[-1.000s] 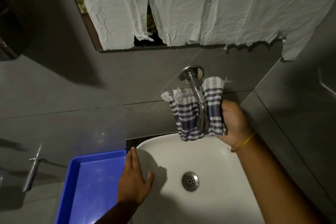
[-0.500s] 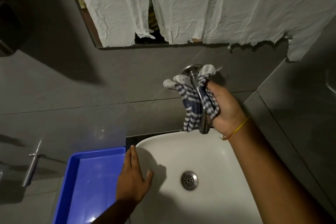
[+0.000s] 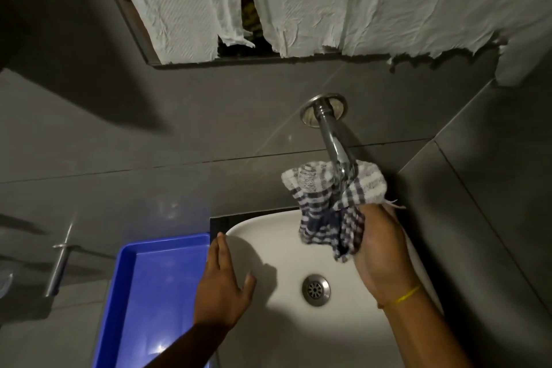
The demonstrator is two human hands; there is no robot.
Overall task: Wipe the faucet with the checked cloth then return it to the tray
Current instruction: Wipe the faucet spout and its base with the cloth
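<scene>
No legible text or labels.

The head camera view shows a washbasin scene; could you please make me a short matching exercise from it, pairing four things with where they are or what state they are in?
Things:
1. checked cloth
2. tray
3. left hand
4. drain

Places or states:
A. resting flat on the rim of the basin
B. bunched around the lower end of the faucet, held by the right hand
C. in the bottom of the basin
D. beside the basin, with nothing visible in it

Right pairs: 1-B, 2-D, 3-A, 4-C
</scene>
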